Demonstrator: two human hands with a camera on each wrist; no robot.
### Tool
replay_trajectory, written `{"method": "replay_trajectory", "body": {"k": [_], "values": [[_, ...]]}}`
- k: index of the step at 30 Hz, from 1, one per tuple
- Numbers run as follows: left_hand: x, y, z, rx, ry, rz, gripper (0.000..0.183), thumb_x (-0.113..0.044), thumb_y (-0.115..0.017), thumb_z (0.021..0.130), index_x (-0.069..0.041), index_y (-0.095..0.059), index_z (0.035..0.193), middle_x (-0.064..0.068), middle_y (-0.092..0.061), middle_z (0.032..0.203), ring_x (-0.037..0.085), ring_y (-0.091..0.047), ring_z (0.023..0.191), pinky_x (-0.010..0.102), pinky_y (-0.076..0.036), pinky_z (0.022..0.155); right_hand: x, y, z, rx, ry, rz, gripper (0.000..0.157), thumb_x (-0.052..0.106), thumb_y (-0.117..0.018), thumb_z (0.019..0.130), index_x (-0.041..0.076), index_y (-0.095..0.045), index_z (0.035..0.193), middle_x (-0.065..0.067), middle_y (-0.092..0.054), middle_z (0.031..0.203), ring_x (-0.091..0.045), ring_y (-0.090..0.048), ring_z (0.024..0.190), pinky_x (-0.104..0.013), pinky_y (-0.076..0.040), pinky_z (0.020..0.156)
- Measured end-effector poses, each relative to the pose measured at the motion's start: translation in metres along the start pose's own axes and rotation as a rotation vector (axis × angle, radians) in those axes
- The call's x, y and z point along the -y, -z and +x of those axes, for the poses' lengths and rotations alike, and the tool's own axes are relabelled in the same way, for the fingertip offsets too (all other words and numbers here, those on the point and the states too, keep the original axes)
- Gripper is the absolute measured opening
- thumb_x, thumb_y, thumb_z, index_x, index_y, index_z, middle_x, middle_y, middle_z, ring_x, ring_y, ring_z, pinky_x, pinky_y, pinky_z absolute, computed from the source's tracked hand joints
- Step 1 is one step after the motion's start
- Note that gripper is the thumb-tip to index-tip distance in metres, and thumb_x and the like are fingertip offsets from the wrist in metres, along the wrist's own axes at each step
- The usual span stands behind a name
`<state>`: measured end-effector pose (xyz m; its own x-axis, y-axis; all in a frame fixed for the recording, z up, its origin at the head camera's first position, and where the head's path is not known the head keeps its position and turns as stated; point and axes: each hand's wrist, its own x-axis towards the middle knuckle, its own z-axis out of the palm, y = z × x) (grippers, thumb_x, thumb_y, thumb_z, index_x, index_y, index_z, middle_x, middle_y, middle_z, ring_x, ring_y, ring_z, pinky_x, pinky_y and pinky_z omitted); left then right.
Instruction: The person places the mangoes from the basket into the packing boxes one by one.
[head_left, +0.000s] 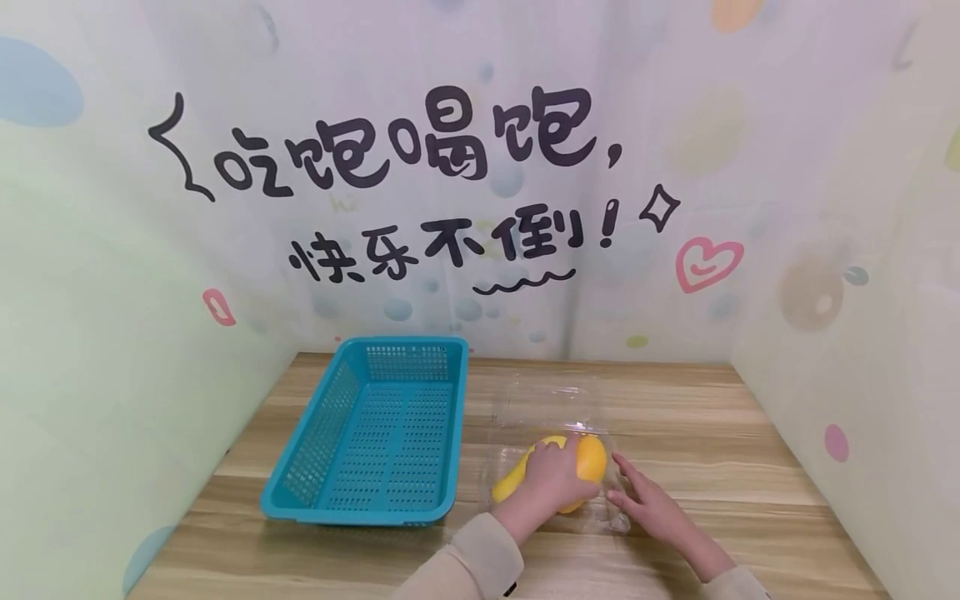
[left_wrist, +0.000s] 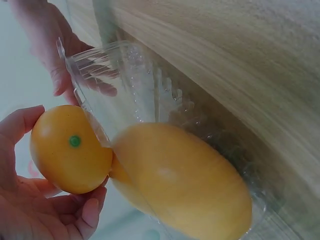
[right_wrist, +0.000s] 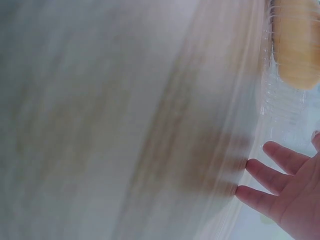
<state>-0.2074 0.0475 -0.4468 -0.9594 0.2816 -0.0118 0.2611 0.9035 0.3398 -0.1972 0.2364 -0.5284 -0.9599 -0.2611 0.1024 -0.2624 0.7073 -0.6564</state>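
My left hand (head_left: 551, 477) grips an orange (left_wrist: 65, 155), a round fruit with a green stem dot, held over the right part of a clear plastic clamshell box (head_left: 547, 404). Inside the box lies a large, smooth yellow oval fruit (left_wrist: 185, 180), with part of another yellow piece showing behind it. The left hand covers much of the fruit in the head view. Beside the box's right side is my right hand (head_left: 656, 507), fingers spread and holding nothing. In the right wrist view its fingertips (right_wrist: 254, 166) are down at the wooden tabletop, close to the box.
A blue perforated plastic basket (head_left: 455, 433) stands left of the box on the wooden table (head_left: 690, 433). The box's lid is hinged back toward the rear. A printed cloth backdrop (head_left: 637, 317) encloses the table at the back and both sides.
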Motion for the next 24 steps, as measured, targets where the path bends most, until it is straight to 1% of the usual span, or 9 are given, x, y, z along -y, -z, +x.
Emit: {"method": "replay_trajectory", "body": {"k": [2,4,10,13,17,24], "values": [[-0.002,-0.001,-0.001,-0.01,-0.006,0.028,0.071,-0.046,-0.069,0.065,-0.021,-0.047,0.128,0.003,-0.058,0.089,0.021,-0.05,0.09,0.031,-0.041,0.073,-0.001,0.0,0.0,0.001,-0.001,-0.006,0.064,0.03,-0.054,0.091,0.001,-0.028,0.141,-0.031,-0.042,0.132,-0.047,-0.043,0.118,-0.059,-0.035,0.094],[-0.003,-0.003,-0.002,-0.018,-0.019,0.042,0.069,-0.045,-0.069,0.065,-0.021,-0.047,0.126,0.003,-0.057,0.087,0.019,-0.048,0.086,0.03,-0.04,0.071,-0.001,0.0,0.0,0.0,0.003,-0.015,0.064,0.031,-0.055,0.091,0.0,-0.029,0.141,-0.031,-0.042,0.132,-0.047,-0.043,0.118,-0.059,-0.035,0.094],[-0.005,-0.013,-0.004,-0.038,-0.059,0.07,0.073,-0.048,-0.07,0.067,-0.018,-0.044,0.129,0.004,-0.055,0.087,0.017,-0.045,0.083,0.026,-0.039,0.063,-0.002,-0.001,0.001,0.007,-0.003,-0.017,0.067,0.036,-0.054,0.09,0.0,-0.029,0.141,-0.028,-0.037,0.137,-0.046,-0.04,0.121,-0.058,-0.034,0.096],[-0.006,-0.016,-0.004,-0.052,-0.073,0.103,0.075,-0.049,-0.07,0.067,-0.018,-0.042,0.129,0.003,-0.054,0.084,0.017,-0.044,0.081,0.025,-0.039,0.062,-0.003,-0.001,0.001,0.009,-0.003,0.0,0.067,0.036,-0.054,0.09,0.0,-0.029,0.141,-0.027,-0.038,0.137,-0.046,-0.039,0.122,-0.059,-0.033,0.096],[-0.008,-0.019,-0.004,-0.069,-0.08,0.143,0.072,-0.05,-0.07,0.067,-0.018,-0.043,0.126,0.002,-0.052,0.082,0.016,-0.042,0.078,0.025,-0.038,0.061,-0.003,-0.001,0.0,0.003,0.007,0.007,0.066,0.034,-0.054,0.091,0.0,-0.029,0.141,-0.027,-0.039,0.137,-0.046,-0.04,0.121,-0.059,-0.034,0.096],[-0.008,-0.023,-0.004,-0.073,-0.078,0.177,0.068,-0.048,-0.07,0.068,-0.017,-0.046,0.124,0.002,-0.051,0.089,0.016,-0.043,0.079,0.025,-0.04,0.062,-0.005,-0.002,0.0,0.003,0.021,0.012,0.061,0.031,-0.05,0.094,0.0,-0.029,0.141,-0.027,-0.039,0.137,-0.045,-0.039,0.122,-0.058,-0.033,0.096]]}}
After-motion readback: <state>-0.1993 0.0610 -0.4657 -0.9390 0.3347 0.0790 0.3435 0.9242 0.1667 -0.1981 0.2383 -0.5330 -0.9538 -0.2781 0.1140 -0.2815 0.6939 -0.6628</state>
